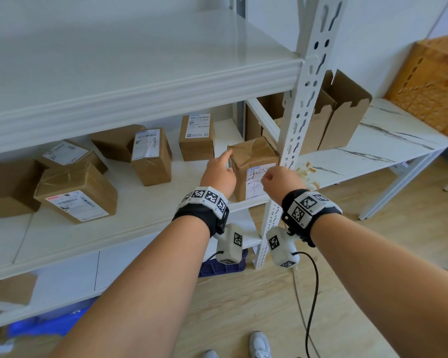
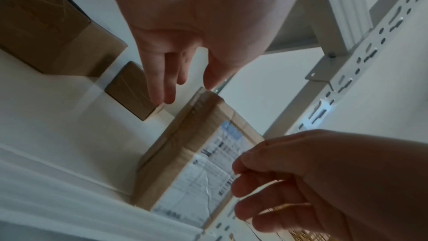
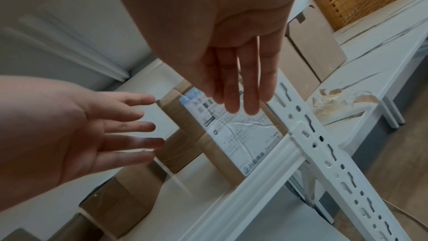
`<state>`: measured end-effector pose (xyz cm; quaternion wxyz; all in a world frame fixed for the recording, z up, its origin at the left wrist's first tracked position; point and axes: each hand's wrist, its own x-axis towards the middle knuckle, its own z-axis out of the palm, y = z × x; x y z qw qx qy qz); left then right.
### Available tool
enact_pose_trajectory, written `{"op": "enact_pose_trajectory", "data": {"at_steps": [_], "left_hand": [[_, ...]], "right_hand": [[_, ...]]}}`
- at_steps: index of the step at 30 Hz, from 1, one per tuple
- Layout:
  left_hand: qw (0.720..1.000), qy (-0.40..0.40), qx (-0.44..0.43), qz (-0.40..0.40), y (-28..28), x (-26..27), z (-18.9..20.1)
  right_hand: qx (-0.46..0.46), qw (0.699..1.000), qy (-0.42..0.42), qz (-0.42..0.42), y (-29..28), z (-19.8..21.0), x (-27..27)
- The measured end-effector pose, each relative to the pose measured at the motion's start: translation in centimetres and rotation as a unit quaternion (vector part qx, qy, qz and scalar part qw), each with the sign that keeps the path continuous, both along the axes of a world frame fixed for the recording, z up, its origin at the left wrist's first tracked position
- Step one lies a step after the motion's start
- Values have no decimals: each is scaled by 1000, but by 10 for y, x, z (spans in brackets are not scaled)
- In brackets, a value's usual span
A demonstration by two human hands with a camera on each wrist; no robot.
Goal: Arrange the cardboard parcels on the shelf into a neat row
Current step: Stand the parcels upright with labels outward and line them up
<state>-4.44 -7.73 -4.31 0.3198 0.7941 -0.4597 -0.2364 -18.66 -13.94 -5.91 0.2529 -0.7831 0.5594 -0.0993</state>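
Head view, nearest first: both hands out at the crumpled parcel (image 1: 254, 166), which sits at the front edge of the shelf (image 1: 145, 215), hard against the slotted upright (image 1: 292, 140). Left hand (image 1: 219, 173) fingers straight and spread, reaching along the parcel's left face, contact unclear. Right hand (image 1: 278, 180) relaxed, fingers extended over its label (image 3: 241, 131), holding nothing, gap visible in right wrist view. Neither hand grasps yet. Judgement: clamp both side faces flat-palmed, low on the soft crushed box, slide rather than lift, keep clear of the upright. Left of that parcel, farther back: labelled upright parcel (image 1: 152, 157), small parcel (image 1: 197, 136) at the rear, big taped parcel (image 1: 75, 193) tilted off line; all scattered, no row yet
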Motion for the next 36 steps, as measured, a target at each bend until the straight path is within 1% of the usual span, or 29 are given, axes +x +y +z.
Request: {"op": "enact_pose_trajectory", "data": {"at_steps": [3, 6, 10, 16, 21, 25, 28, 32, 36], "left_hand": [[999, -23, 13, 29, 10, 24, 6], [998, -25, 24, 45, 22, 54, 7], [997, -33, 44, 47, 40, 93, 8], [996, -26, 75, 30, 45, 132, 2], [997, -27, 77, -8, 24, 147, 6], [997, 18, 71, -12, -8, 156, 8], [997, 37, 73, -6, -32, 161, 2], [994, 35, 103, 15, -58, 171, -3], [991, 43, 131, 4, -74, 180, -10]], "right_hand": [[-3, 1000, 2, 26, 11, 2, 20], [-2, 999, -10, 48, 25, 3, 47], [-12, 998, -33, 45, 41, 1, 85], [21, 997, -66, 15, 41, -4, 136], [20, 997, -75, -26, 26, -11, 167], [25, 995, -74, -56, 3, -14, 185], [29, 995, -73, -65, -20, -15, 198], [29, 995, -76, -61, -46, -16, 212], [49, 995, -62, -55, -59, -20, 219]]}}
